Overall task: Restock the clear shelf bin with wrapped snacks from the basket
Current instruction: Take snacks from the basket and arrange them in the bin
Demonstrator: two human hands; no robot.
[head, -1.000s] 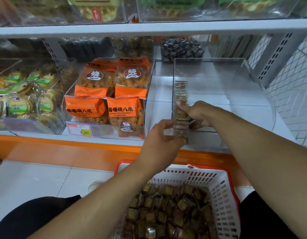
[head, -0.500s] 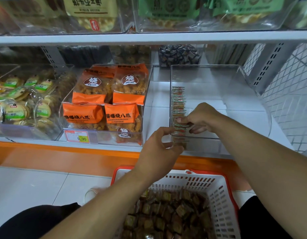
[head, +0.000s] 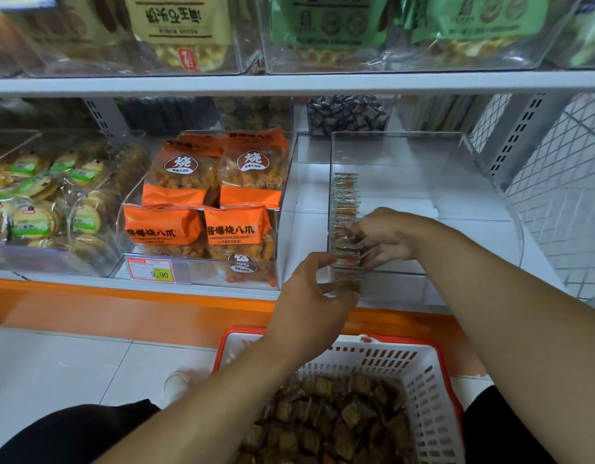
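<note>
Here both hands (head: 383, 237) pinch the wrapped snacks (head: 345, 209) lining the clear bin (head: 423, 155) left wall.

Both bare forearms are extended forward and upward from the lower edge of the view. The left hand (head: 309, 293) is raised with its back toward the camera, fingers curled and thumb drawn toward the fingertips in a pinch. The right hand (head: 384, 237) is held slightly higher and farther forward, wrist bent leftward, fingers curled downward and drawn together.
</note>
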